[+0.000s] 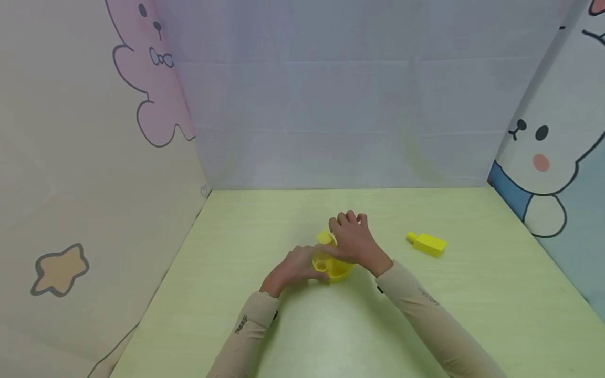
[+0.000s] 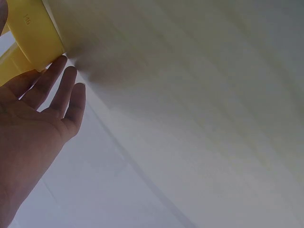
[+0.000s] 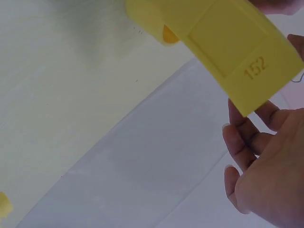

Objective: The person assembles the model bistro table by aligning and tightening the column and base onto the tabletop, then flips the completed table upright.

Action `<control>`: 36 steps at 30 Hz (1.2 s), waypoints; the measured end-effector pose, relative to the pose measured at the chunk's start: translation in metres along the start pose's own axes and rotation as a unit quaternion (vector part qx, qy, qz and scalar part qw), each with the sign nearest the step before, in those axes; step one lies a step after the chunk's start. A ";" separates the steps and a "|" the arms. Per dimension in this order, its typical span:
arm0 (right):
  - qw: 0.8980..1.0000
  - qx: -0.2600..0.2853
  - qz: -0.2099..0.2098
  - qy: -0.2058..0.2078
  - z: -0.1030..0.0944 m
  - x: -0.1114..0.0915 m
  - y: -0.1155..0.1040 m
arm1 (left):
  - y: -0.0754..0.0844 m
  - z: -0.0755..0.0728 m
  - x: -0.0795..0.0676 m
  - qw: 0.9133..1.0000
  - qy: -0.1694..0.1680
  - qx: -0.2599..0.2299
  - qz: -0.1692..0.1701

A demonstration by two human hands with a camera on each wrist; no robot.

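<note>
A shallow round yellow holder [image 1: 340, 275] with a small ring inside is on the pale green table, partly covered by both hands. The left hand [image 1: 299, 262] grips its left side, thumb at the near rim. Seen from the left wrist, yellow plastic [image 2: 35, 28] marked 146 lies against the fingertips. Over the holder, the right hand [image 1: 353, 239] pinches a flat-sided yellow block [image 1: 325, 237]. That block bears the number 152 in the right wrist view, where a rounded yellow part [image 3: 147, 21] with an orange-toned opening shows beyond it.
Another yellow block with a round knob [image 1: 429, 245] lies on the table [image 1: 472, 294] to the right of the hands. A plain pale curtain [image 1: 350, 105] stands behind the table, with cartoon-printed walls on both sides.
</note>
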State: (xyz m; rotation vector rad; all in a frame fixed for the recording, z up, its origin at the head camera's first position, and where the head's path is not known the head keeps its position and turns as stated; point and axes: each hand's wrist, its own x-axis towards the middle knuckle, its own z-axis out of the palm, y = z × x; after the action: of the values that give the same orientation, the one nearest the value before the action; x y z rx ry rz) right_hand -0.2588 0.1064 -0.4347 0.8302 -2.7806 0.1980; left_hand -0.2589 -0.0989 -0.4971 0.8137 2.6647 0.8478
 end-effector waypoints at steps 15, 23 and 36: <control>0.999 0.008 0.051 0.014 0.010 0.015 0.004 | -0.003 0.003 0.004 1.000 -0.006 -0.003 -0.014; 0.997 0.044 0.056 -0.019 0.004 0.015 0.009 | 0.000 0.001 0.003 1.000 -0.010 0.001 -0.016; 0.997 0.046 0.052 -0.037 -0.003 0.011 0.020 | -0.004 0.003 0.006 1.000 -0.012 0.001 -0.019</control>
State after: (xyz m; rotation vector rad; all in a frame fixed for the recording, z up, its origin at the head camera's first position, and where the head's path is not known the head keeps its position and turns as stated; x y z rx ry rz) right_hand -0.2789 0.1179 -0.4302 0.7290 -2.9051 0.3214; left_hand -0.2643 -0.0973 -0.5025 0.7655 2.6521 0.8197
